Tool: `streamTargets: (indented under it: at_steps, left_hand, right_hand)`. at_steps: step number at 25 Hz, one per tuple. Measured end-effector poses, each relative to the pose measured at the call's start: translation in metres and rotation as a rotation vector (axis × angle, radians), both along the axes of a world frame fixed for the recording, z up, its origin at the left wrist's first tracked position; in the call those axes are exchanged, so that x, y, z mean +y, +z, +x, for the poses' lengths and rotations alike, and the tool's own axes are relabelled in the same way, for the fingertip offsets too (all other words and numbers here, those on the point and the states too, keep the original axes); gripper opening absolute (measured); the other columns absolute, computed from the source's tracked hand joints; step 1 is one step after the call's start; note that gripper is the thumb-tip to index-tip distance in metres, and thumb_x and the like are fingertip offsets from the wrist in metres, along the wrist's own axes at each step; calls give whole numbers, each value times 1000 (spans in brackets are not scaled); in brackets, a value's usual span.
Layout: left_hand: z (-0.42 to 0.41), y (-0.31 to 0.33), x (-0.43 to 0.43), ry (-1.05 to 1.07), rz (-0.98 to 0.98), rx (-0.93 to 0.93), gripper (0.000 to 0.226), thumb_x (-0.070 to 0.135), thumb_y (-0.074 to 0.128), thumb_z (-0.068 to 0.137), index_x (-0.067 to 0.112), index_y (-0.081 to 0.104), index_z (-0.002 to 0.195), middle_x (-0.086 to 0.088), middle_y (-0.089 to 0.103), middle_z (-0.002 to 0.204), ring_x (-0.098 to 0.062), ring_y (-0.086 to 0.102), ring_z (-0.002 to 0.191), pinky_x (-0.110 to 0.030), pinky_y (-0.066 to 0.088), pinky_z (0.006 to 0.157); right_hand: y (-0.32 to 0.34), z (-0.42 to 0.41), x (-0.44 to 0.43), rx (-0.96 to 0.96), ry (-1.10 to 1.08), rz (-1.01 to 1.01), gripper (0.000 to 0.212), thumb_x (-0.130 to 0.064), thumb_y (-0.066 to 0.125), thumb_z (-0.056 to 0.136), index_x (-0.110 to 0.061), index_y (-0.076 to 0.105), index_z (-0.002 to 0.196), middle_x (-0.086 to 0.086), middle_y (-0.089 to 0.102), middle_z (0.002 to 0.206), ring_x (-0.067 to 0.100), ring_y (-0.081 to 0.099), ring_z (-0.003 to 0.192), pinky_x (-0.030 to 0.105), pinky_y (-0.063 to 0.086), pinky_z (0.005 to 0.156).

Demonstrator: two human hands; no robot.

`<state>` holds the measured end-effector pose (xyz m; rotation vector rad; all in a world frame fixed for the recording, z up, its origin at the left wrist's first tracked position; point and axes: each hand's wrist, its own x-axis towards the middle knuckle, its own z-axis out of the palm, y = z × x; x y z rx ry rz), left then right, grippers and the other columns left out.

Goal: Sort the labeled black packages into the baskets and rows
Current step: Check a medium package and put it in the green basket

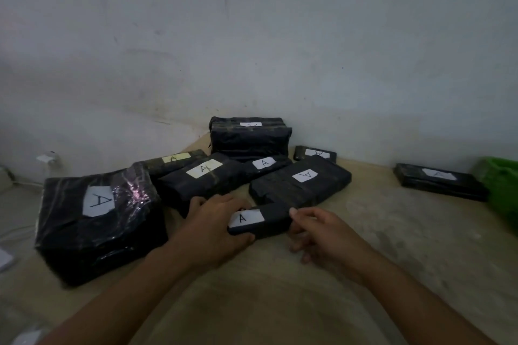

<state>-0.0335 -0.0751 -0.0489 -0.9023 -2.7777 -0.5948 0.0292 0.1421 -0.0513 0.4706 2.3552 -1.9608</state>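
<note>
The fingers of your left hand (213,221) curl over one end of the small package (273,218), thumb clamped beneath. Your right hand (322,235) pinches the other end between thumb and curled fingers. It lies label-up just right of the big package (98,221), low over the table (392,246). The green basket (501,190) stands far to the big package's right.

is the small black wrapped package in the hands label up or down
Label up: the small black wrapped package shows its white A label on top.
</note>
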Motion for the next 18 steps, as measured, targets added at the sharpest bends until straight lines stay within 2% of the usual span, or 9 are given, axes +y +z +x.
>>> streamTargets:
  at_steps: [2, 5, 8, 10, 12, 14, 16, 18]
  left_hand:
    - [3, 5, 13, -53, 79, -3, 48, 59, 64, 78, 41, 51, 121, 26, 47, 104, 1, 43, 101, -38, 31, 104]
    - [12, 10, 47, -189, 154, 19, 55, 63, 62, 72, 44, 51, 122, 25, 55, 117, 1, 47, 110, -42, 36, 102]
    - [23, 5, 93, -298, 165, 30, 57, 63, 65, 73, 44, 50, 124, 26, 52, 125, 2, 43, 115, -43, 36, 101]
    - [30, -1, 123, -311, 267, 3, 65, 67, 65, 71, 42, 47, 128, 24, 46, 132, 3, 39, 121, -35, 34, 103]
    - [40, -8, 151, -286, 458, -151, 73, 67, 69, 68, 40, 43, 131, 23, 41, 132, 7, 41, 118, -20, 37, 98]
    - [48, -15, 175, -249, 584, -424, 68, 53, 74, 71, 38, 43, 130, 22, 47, 124, 10, 50, 103, -10, 43, 82]
    - [47, -24, 193, -273, 635, -582, 52, 42, 74, 75, 34, 52, 121, 17, 59, 117, 9, 59, 92, -10, 49, 72]
    - [42, -28, 204, -295, 671, -613, 43, 46, 71, 73, 33, 58, 113, 12, 67, 110, 6, 63, 91, -18, 54, 79]
  right_hand:
    - [-1, 14, 15, 8, -12, -68, 52, -52, 69, 74, -14, 64, 110, 11, 69, 104, 27, 71, 74, 35, 53, 59]
    - [2, 36, 35, 33, -24, -192, 44, -47, 65, 82, -17, 63, 115, 12, 73, 107, 35, 72, 86, 39, 57, 64]
    - [1, 57, 68, 123, -145, -208, 33, -35, 63, 89, -14, 64, 115, 15, 75, 100, 33, 72, 83, 40, 56, 65]
    - [-2, 71, 95, 174, -260, -223, 28, -25, 62, 92, -9, 66, 115, 17, 75, 97, 30, 72, 78, 40, 55, 64]
    - [-6, 84, 121, 234, -367, -253, 24, -18, 60, 93, -8, 68, 114, 18, 74, 99, 31, 71, 80, 41, 53, 64]
    - [-12, 94, 143, 287, -422, -266, 22, -12, 59, 92, -11, 69, 111, 17, 74, 100, 33, 70, 85, 42, 52, 67]
    - [-17, 100, 157, 315, -440, -244, 20, -9, 60, 91, -12, 72, 107, 19, 74, 98, 34, 70, 82, 40, 51, 66]
    - [-22, 102, 166, 311, -426, -219, 19, -13, 63, 90, -14, 72, 107, 18, 74, 94, 30, 69, 72, 36, 50, 60]
